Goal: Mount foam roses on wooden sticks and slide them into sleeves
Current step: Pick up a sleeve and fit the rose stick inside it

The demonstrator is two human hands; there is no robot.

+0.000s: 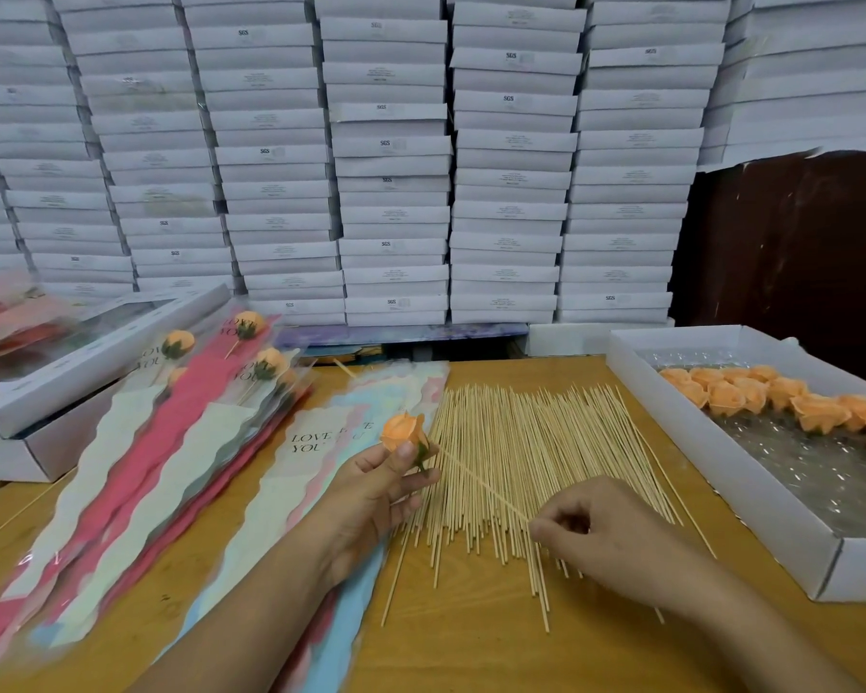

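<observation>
My left hand (377, 485) pinches an orange foam rose (402, 430) by its green base, above the table. A thin wooden stick (486, 490) runs from the rose's base down to my right hand (606, 537), whose fingertips pinch its lower end. Under both hands lies a spread pile of wooden sticks (521, 442). A stack of empty printed sleeves (316, 457) lies just left of the sticks, under my left forearm. Several sleeved roses (241, 362) are heaped at the left.
A white tray (721, 472) at the right holds several loose orange roses (781, 397). An open white box (96, 352) sits at the far left. Stacked white boxes (396, 157) form a wall behind the wooden table (471, 647).
</observation>
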